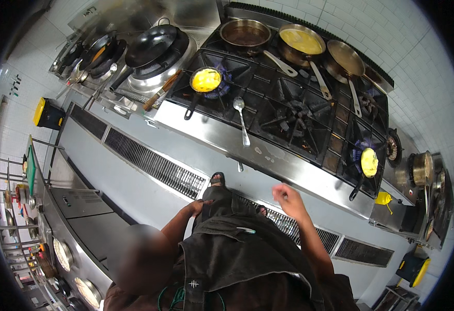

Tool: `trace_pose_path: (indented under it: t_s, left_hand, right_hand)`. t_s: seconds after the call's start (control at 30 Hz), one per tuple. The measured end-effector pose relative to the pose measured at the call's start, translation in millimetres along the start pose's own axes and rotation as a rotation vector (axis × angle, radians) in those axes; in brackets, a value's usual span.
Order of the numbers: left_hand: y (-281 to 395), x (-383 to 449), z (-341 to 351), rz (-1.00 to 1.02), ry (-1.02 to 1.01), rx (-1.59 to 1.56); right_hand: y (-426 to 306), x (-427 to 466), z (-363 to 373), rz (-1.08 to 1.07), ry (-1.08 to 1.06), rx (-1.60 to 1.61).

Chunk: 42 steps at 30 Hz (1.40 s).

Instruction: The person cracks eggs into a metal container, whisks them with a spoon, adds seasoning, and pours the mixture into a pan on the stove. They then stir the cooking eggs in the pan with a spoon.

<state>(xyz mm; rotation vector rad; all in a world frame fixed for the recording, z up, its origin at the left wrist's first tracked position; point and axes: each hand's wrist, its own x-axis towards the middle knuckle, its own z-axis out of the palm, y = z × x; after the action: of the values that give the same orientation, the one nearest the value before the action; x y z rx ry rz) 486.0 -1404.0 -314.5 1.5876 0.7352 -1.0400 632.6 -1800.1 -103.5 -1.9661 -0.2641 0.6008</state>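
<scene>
My left hand [201,206] is low beside the leg, its fingers at the dark apron; whether it grips the cloth I cannot tell. Over the floor before the range's steel front edge, my right hand [287,196] is raised, fingers curled and slightly blurred, with no object visible in it. A small black skillet with yellow egg [206,80] sits over a lit burner at the range's left. Another small skillet with egg [369,162] is over a flame at the right front. Between them, a metal spoon [242,118] lies across the grate and front edge.
Three long-handled pans, one with a yellow mixture [302,41], stand along the range's back. Black woks [151,46] and a wooden-handled brush [162,90] are at the left. A yellow squeeze bottle [383,198] lies right of the range. A steel counter [83,237] stands behind, left; floor grates [153,163] run below.
</scene>
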Motion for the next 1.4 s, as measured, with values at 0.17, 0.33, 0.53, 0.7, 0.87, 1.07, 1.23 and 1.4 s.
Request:
trace_pose_path:
  t_s: [0.17,0.33,0.53,0.7,0.87,1.07,1.23,1.4]
  left_hand:
    - [-48,45,-95,0.649,-0.022,0.673]
    - [6,26,-134,0.559,0.117,0.624]
    - [95,-38,-190,0.424,0.239,0.396]
    - [191,-85,-224,0.473,0.017,0.109]
    - [272,-106,-216,0.461,-0.230,-0.389]
    - [325,-103,-184,0.399,-0.343,-0.826]
    - [336,-94,-176,0.403,-0.325,-0.887]
    - [338,-100,-173,0.381,-0.322,-0.965]
  right_hand:
    - [-104,108,38,-0.094,0.386,-0.072]
    - [-123,172,81,-0.068,0.462,-0.455]
    - [-124,192,102,0.038,0.547,-0.413]
    - [-134,189,108,0.155,0.681,-0.316]
    - [-121,180,110,0.103,0.767,-0.183]
    - [-123,190,106,-0.124,0.741,-0.087]
    - [-167,228,95,-0.168,0.600,-0.187]
    - [-215,271,79,-0.239,0.433,-0.403]
